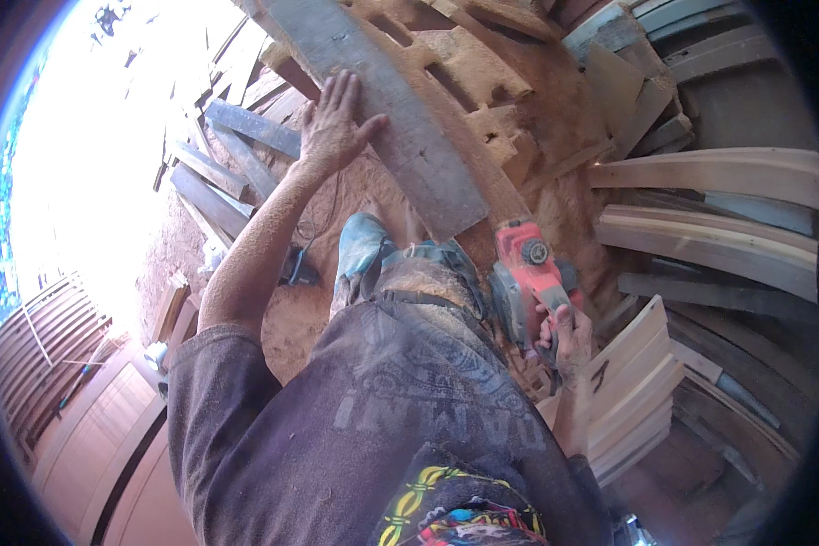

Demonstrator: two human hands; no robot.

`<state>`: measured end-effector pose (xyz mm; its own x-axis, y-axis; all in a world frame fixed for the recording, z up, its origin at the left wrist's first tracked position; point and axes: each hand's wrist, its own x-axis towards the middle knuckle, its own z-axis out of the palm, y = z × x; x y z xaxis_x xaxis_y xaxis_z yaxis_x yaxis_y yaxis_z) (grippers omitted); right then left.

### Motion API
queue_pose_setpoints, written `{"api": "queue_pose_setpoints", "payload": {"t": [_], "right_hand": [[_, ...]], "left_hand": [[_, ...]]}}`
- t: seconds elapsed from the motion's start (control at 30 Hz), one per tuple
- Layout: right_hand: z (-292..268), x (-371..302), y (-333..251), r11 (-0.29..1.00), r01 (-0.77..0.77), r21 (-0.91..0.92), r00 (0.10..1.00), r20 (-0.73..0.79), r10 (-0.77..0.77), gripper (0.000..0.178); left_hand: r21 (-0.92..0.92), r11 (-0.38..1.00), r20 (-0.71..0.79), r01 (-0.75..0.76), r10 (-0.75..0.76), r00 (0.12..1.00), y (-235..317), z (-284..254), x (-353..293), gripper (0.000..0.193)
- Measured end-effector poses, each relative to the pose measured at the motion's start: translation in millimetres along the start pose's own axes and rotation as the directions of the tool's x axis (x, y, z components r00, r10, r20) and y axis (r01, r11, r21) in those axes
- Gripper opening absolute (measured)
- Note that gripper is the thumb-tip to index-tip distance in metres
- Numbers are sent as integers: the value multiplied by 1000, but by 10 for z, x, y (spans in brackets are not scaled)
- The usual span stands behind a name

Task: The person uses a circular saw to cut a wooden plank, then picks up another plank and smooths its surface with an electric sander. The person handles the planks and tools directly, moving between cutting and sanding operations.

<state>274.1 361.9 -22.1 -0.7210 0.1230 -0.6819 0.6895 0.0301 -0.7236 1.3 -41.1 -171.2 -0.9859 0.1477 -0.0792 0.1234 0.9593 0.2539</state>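
A long grey wooden board (428,173) runs from the top of the view down toward my waist, lying on a sawdust-covered timber bench. My left hand (335,127) rests flat on the board's left side, fingers stretched out and thumb spread. To the right of the board's near end is a red and dark electric hand planer (523,268) with a round black knob on top. My right hand (564,337) is wrapped around the planer's rear handle. The planer's underside is hidden, so I cannot tell what it touches. Sawdust coats my left forearm.
Rough timber blocks with slots (469,68) lie beyond the board. Stacked curved planks (719,241) fill the right side, with pale cut boards (632,382) near my right forearm. Grey offcuts (214,196) lie at left on sawdust-strewn ground. Wooden panels (96,437) stand at lower left.
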Motion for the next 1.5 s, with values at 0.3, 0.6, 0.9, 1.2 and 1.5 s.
{"api": "queue_pose_setpoints", "payload": {"t": [0.3,0.6,0.9,1.2,1.5], "right_hand": [[445,362,-447,955,69,-288,998,22,-66,46],[790,752,-858,927,49,-373,998,44,-35,45],[1262,1152,-1236,952,27,-306,998,65,-8,43],[1796,1622,-1741,958,56,-280,996,89,-32,43],[2364,2235,-2186,947,152,-283,985,118,-123,46]], "left_hand": [[-100,987,-1,125,-126,992,-347,-49,308,107],[62,993,-81,-99,104,991,-403,24,411,68],[23,988,33,-150,149,988,-800,-199,914,73],[-585,776,43,236,-261,964,-1300,-84,1193,101],[-767,619,34,169,-225,974,-1256,89,1157,94]]}}
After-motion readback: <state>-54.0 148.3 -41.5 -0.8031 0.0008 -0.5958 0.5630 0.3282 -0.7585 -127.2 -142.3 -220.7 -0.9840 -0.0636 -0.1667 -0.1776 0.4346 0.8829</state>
